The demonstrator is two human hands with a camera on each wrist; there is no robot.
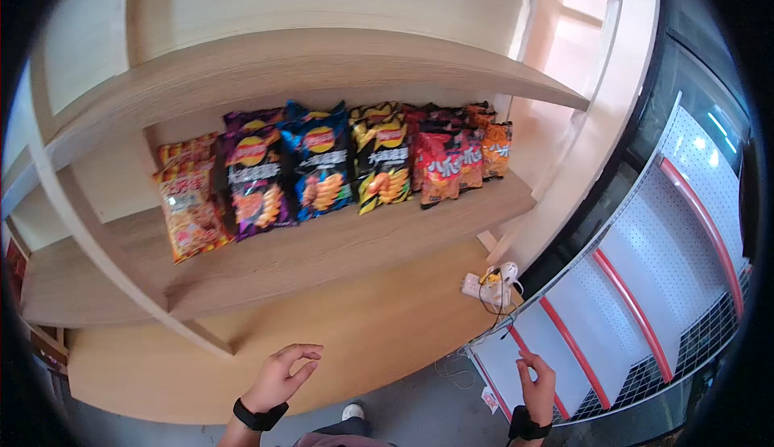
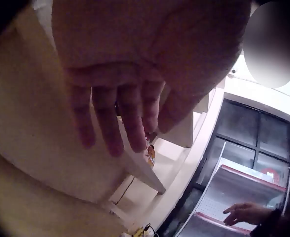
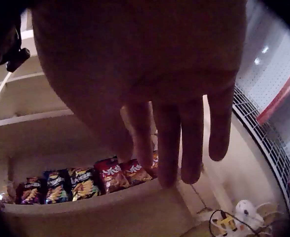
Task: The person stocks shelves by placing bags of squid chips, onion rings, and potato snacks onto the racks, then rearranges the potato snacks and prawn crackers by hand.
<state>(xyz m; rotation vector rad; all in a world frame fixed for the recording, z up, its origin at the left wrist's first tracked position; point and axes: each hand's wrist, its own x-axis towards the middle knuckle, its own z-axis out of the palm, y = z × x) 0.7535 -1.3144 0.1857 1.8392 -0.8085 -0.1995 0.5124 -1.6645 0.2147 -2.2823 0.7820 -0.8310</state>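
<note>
My left hand (image 1: pixel 278 377) hovers over the front of the lower wooden surface, fingers loosely bent, holding nothing. Off to the right, my right hand (image 1: pixel 536 384) is raised in front of the white rack, also without anything in it. Both palms fill the upper part of their wrist views, fingers extended. On the wooden shelf (image 1: pixel 347 241) beyond the hands stands a row of snack bags: a red-and-yellow bag (image 1: pixel 192 205), a purple bag (image 1: pixel 258 177), a blue bag (image 1: pixel 320 161), a black-and-yellow bag (image 1: pixel 381 161), red bags (image 1: pixel 439 165) and an orange bag (image 1: pixel 497 149). More bags stand behind them.
A power strip (image 1: pixel 476 286) with plugs and tangled cables lies at the right end of the lower surface (image 1: pixel 355 310). The white rack with red-edged shelves (image 1: pixel 637 310) stands at right. A wooden post (image 1: pixel 121 261) crosses at left, and another shelf (image 1: pixel 322 56) runs above the bags.
</note>
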